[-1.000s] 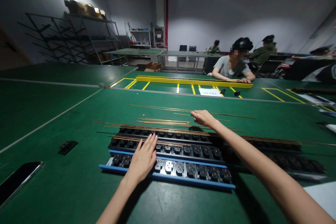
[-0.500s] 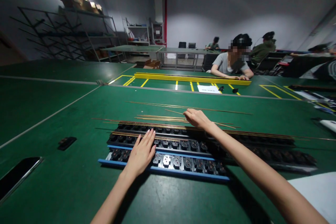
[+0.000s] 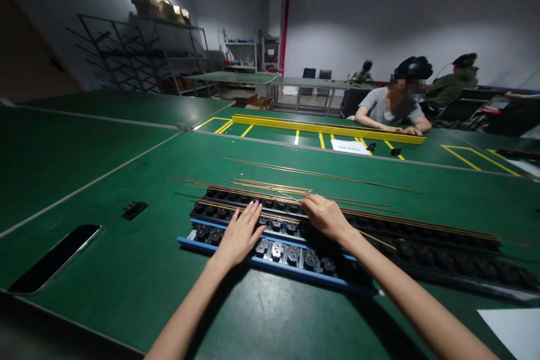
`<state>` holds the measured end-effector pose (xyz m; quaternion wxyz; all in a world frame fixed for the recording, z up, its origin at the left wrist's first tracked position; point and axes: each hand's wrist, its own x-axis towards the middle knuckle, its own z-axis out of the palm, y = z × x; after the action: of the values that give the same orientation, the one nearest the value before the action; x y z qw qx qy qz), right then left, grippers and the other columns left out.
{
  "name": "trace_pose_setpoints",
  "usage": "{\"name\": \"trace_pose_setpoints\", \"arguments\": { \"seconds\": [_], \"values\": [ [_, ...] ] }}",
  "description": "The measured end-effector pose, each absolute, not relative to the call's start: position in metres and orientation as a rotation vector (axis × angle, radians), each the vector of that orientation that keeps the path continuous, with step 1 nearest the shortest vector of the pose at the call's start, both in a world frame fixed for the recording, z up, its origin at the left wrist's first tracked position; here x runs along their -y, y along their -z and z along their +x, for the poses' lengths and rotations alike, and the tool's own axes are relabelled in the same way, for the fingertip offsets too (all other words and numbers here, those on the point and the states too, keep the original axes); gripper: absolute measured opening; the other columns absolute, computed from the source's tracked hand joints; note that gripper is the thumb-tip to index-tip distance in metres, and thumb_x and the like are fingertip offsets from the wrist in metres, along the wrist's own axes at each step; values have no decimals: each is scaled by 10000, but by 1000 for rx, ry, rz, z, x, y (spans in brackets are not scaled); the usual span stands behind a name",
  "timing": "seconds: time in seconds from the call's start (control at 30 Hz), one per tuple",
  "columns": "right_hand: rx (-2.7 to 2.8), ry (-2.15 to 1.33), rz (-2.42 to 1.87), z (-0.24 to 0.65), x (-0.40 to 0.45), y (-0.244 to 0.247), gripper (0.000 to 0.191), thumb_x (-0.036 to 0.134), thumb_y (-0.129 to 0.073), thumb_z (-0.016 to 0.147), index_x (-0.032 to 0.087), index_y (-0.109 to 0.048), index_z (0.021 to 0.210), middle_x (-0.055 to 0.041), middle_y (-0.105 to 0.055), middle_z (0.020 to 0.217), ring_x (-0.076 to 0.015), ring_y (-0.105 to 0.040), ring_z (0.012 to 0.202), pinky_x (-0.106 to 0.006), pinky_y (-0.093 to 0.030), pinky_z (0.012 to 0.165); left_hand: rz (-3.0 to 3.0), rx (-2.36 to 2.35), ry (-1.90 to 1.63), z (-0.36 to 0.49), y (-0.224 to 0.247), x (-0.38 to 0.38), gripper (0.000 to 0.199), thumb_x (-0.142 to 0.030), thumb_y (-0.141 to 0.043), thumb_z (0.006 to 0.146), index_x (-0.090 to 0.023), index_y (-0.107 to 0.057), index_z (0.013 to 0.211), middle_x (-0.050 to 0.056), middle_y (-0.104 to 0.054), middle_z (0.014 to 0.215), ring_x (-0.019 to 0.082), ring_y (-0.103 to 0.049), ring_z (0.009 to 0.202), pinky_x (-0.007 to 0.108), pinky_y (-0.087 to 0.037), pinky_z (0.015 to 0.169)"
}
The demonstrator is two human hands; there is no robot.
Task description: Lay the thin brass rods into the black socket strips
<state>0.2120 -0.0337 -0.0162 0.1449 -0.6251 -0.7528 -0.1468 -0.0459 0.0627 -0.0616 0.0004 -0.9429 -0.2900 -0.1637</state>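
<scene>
My left hand (image 3: 238,233) lies flat, fingers stretched, across a blue-edged rail (image 3: 291,274) fitted with a row of black socket-like modules (image 3: 277,251). Its fingertips reach the dark rails behind. My right hand (image 3: 325,216) pinches a thin brass-coloured rod (image 3: 378,240), which slants over the rails and sticks out on both sides of the fist. Under and beside that hand, long brass rods (image 3: 426,223) rest along the black module strips (image 3: 453,264). A bundle of loose rods (image 3: 274,186) lies just behind the strips. Parts of the rails are hidden by my hands and their shadow.
A phone (image 3: 54,259) and a small black part (image 3: 135,210) lie to the left. White paper (image 3: 514,329) is at the right front. Across the table, a person (image 3: 390,107) leans over a long yellow rail (image 3: 324,128), near a paper sheet (image 3: 349,147).
My right hand has come nearer with the rod, from behind the strips to over them. The left hand stays flat on the rails. The whole view has swung a little to the left.
</scene>
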Motion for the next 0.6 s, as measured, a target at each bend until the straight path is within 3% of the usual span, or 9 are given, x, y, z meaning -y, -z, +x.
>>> {"name": "trace_pose_setpoints", "arguments": {
  "seconds": [0.43, 0.6],
  "values": [
    [2129, 301, -1771, 182, 40, 19, 210, 154, -412, 911, 175, -605, 990, -67, -641, 897, -152, -574, 806, -236, -409, 650, -3064, 1005, 586, -48, 61, -63, 607, -417, -288, 960, -206, -36, 1471, 98, -257, 1509, 184, -218, 1390, 456, -250, 1121],
    [2126, 274, -1748, 173, 40, 20, 215, 150, -410, 907, 176, -602, 1001, -67, -643, 890, -149, -581, 821, -232, -424, 662, -3009, 1062, 770, -52, 53, -57, 668, -381, -346, 949, -198, 31, 1469, 141, -129, 1540, 212, -185, 1401, 442, -286, 1104]
  ]
}}
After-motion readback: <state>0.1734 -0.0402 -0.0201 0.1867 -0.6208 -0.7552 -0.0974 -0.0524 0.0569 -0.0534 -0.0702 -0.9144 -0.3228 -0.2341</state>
